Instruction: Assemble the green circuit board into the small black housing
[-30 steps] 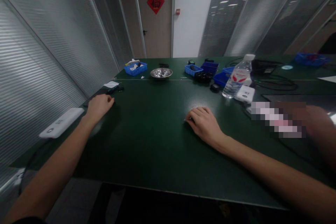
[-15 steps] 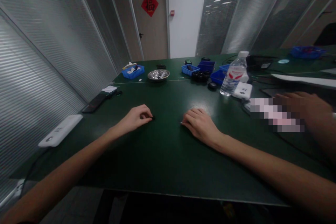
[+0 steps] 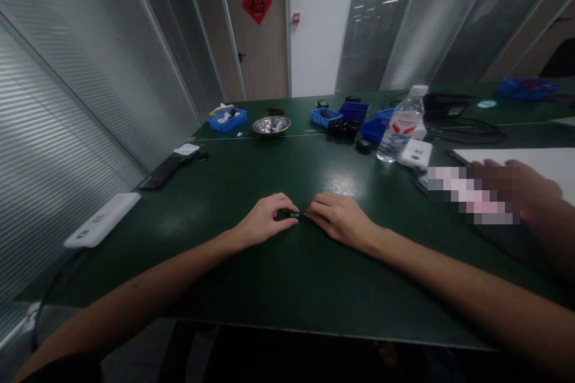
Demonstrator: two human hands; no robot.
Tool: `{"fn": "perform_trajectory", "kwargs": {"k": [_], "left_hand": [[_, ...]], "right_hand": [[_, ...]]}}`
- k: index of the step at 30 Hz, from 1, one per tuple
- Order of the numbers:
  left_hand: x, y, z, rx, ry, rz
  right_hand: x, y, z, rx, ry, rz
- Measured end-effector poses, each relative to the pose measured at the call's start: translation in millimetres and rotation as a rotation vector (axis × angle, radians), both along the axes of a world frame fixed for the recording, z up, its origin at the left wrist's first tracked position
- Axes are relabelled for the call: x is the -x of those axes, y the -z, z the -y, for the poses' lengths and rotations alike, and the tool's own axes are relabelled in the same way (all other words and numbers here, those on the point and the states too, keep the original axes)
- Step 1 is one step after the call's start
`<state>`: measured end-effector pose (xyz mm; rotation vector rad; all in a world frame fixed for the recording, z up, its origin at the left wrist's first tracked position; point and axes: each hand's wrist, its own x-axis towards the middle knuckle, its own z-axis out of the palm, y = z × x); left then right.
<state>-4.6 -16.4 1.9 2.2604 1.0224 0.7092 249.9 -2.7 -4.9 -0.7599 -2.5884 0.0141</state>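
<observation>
My left hand [image 3: 272, 218] pinches a small dark piece with green markings [image 3: 294, 215] between thumb and fingertips, low over the green table [image 3: 251, 281]. Facing it, my right hand [image 3: 339, 215] is closed on a thin, slim piece [image 3: 304, 214], whose tip points left. That tip meets or nearly meets the dark piece; I cannot tell which. Both things are too small to name by kind.
A metal bowl [image 3: 272, 127] and a blue tray [image 3: 227, 121] stand at the back. To the right are a water bottle [image 3: 401, 125], a white box [image 3: 415, 154] and another person's hand [image 3: 521, 182]. A dark phone-like slab [image 3: 164, 172] and a white power bank [image 3: 103, 220] lie left.
My left hand has moved right with the dark piece, up to my right hand, which has shifted only slightly. At the right, the other person's hand and a white sheet have moved.
</observation>
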Motion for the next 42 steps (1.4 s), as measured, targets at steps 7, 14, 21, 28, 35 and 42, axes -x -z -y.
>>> {"fn": "perform_trajectory", "kwargs": {"k": [7, 14, 21, 28, 35, 42], "left_hand": [[-2.7, 0.0, 1.3, -0.035, 0.009, -0.013], [-2.4, -1.9, 2.0, -0.045, 0.008, -0.041], [-2.2, -2.1, 1.5, -0.042, 0.017, -0.042], [-2.1, -5.3, 2.1, -0.018, 0.041, -0.045], [-1.9, -4.7, 1.9, -0.025, 0.039, -0.043], [-2.8, -3.8, 1.6, -0.046, 0.032, -0.038]], "right_hand": [[-0.5, 0.4, -1.5, 0.058, 0.005, -0.035], [2.5, -8.8, 4.2, 0.090, 0.042, -0.045], [3.5, -12.1, 7.7, 0.100, 0.102, -0.007], [2.1, -7.7, 4.7, 0.131, 0.051, -0.011], [2.4, -8.4, 4.6, 0.120, 0.033, -0.019], [1.5, -4.7, 3.3, 0.088, 0.058, -0.036]]}}
